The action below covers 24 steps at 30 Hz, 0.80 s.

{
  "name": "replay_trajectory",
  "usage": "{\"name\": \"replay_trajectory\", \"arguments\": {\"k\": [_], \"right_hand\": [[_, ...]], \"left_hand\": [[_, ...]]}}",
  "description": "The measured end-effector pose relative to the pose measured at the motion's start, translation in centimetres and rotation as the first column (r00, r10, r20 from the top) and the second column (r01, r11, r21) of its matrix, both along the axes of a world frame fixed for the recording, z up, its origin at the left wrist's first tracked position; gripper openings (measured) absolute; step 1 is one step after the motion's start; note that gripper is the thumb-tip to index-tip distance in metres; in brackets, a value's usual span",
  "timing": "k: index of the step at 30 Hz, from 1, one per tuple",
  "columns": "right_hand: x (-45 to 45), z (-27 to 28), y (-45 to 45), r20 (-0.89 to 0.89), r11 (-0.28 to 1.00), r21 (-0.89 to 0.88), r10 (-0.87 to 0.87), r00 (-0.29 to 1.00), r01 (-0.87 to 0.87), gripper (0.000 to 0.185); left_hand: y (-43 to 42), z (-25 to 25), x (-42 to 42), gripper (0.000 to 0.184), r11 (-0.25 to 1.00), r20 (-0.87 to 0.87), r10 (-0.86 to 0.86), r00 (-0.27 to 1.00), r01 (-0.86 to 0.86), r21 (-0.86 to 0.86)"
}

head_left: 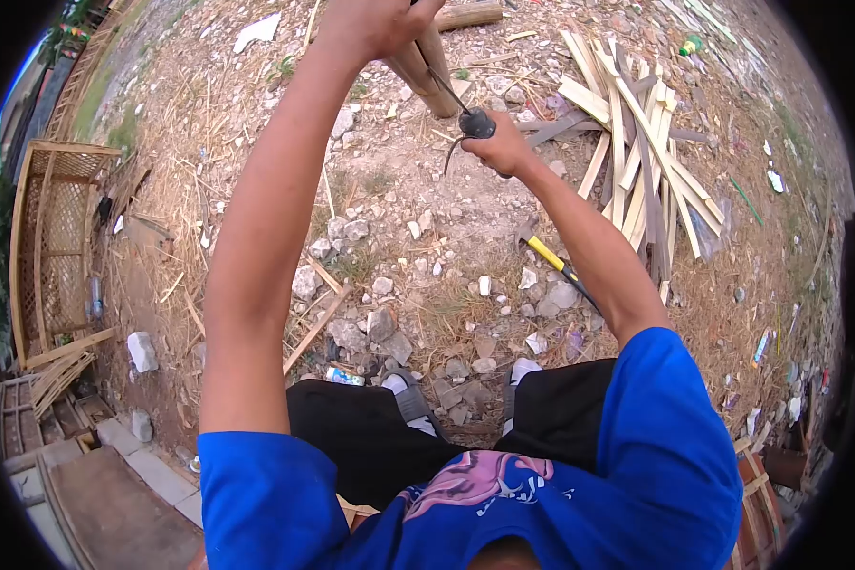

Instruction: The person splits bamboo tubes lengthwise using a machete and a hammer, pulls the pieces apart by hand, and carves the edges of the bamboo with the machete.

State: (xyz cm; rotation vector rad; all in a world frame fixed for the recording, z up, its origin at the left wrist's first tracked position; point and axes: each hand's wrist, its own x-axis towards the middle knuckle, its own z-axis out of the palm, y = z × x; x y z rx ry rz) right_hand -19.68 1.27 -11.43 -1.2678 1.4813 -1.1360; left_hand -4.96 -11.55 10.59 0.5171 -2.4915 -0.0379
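Observation:
My right hand [503, 144] is wrapped round the dark handle [477, 123] of a tool. From it a thin dark blade or rod [446, 88] runs up and left toward the wooden posts [427, 81], and a curved guard hangs at its side. At the top edge of the view my left hand [382, 24] is closed at the upper end of the posts, by a small dark piece; the frame edge cuts off part of it. On the ground below my right forearm lies a hammer [553, 258] with a yellow and black handle.
A pile of thin wooden slats [636, 142] lies at the right. A log [470, 15] is at the top. Stones [380, 325] and loose sticks [315, 328] lie before my feet. A wooden lattice frame [40, 252] stands at the left.

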Motion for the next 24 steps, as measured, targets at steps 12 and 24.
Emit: {"name": "replay_trajectory", "arguments": {"k": [12,24], "right_hand": [[-1.4,0.5,0.6,0.144,0.995,0.088,0.033,0.989,-0.046,0.022],[9.4,3.0,3.0,0.454,0.91,-0.114,-0.309,0.835,0.399,0.036]], "left_hand": [[2.1,0.3,-2.4,0.023,0.968,-0.007,0.219,0.976,-0.217,0.125],[11.3,-1.9,6.2,0.045,0.854,-0.324,0.304,0.896,-0.106,0.51]]}}
